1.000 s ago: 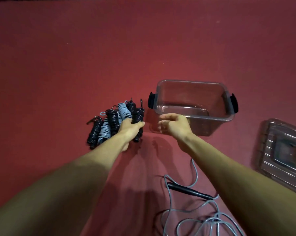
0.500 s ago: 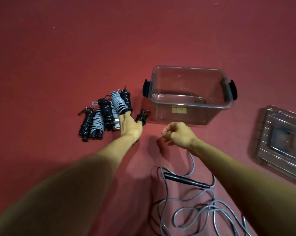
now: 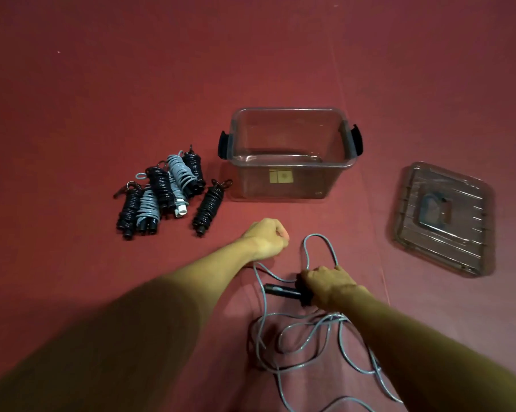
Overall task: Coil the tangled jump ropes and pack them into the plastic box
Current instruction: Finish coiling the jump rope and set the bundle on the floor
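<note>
ok so where this is at: the right hand is wrapped tight round the black handle of the loose grey rope, which is lying in a messy tangle on the red floor right in front of the person, between the two forearms. Grabbing the handle first makes sense imo, it gives a stiff core to wind the cord around, same as the finished ones.

The left hand is just above the tangle w/ fingers curled in. A strand runs right by the wrist, but I can't tell if it's actually pinching the cord or just balled up (the fingers face away from the cam).

The coiled bundles sit in a heap left of the plastic box, w/ one black bundle lying a bit apart, nearer the box. Prob parked there so they can all go in at one go once this last rope is done. The box is open and looks empty afaict, and its lid is flat on the floor well off to the right, out of the way.

So coiling looks nearly finished, and packing hasn't started
</note>
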{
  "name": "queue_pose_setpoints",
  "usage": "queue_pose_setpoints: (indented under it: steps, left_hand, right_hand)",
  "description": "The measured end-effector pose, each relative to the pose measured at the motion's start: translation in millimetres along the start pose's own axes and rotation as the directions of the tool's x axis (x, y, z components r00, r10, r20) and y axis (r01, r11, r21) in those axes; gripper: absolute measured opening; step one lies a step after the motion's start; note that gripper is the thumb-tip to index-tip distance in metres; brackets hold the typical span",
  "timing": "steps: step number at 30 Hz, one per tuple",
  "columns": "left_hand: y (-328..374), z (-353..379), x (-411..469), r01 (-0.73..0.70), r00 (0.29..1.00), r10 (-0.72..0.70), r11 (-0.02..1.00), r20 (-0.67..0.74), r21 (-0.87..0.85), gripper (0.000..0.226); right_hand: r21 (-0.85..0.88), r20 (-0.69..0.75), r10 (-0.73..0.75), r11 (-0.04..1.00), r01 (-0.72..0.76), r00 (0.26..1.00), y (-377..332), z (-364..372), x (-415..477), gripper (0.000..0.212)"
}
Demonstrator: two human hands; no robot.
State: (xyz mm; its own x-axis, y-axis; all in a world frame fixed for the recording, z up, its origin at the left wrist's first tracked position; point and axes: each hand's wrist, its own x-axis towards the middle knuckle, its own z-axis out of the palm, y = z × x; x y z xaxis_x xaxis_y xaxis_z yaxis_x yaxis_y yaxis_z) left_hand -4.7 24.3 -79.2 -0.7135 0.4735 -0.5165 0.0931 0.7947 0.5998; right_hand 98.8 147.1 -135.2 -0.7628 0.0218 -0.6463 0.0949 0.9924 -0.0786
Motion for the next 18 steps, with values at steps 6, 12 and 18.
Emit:
queue_pose_setpoints:
  steps: [6, 12, 18]
  left_hand:
    - [25.3, 14.6, -21.1, -0.087, 0.986, 0.047, 0.962, 0.157, 0.26, 0.042]
    - [54.6, -3.5, -48.9, -0.134, 0.989, 0.088, 0.869, 0.119, 0.477, 0.027]
    - [95.3, -45.5, -106.6, -0.16, 0.986, 0.168, 0.867, 0.025, 0.472, 0.025]
  right_hand:
    - [0.007, -0.101, -0.05, 0.999, 0.051, 0.994, 18.2, -43.9, -29.3, 0.036]
    - [0.157, -0.293, -0.077, 0.979, 0.127, 0.953, 31.8, -106.5, -71.1, 0.025]
    - [0.265, -0.401, -0.038, 0.952, 0.156, 0.915, 31.1, -148.5, -131.8, 0.04]
